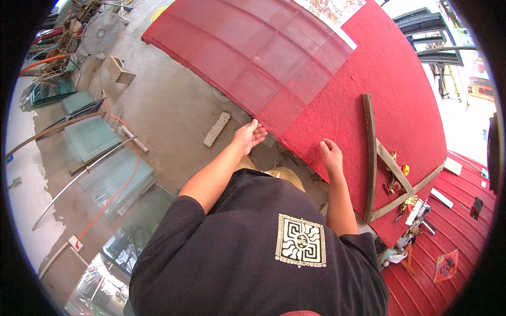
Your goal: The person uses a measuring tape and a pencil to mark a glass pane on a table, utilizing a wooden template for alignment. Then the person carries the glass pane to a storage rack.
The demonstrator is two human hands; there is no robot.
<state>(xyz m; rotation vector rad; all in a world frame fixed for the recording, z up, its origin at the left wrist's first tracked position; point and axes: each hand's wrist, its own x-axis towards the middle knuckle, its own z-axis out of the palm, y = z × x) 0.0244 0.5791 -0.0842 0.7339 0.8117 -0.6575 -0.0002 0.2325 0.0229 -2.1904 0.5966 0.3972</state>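
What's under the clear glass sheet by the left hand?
The red table covering shows through the glass sheet. Toward its far edge, a bright reflection hides whatever lies beneath. Whether the left hand's fingers reach underneath is unclear.

Clear sheet [247, 60] laid on red counter [403, 97], edge touched by left hand [250, 137]; right hand [332, 157] held over counter.

black shirt [226, 253], square print [301, 240], perhaps tan shorts [290, 174]

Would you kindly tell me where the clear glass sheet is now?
In the head view, the clear glass sheet lies at upper centre on the red table, its near edge beside the left hand.
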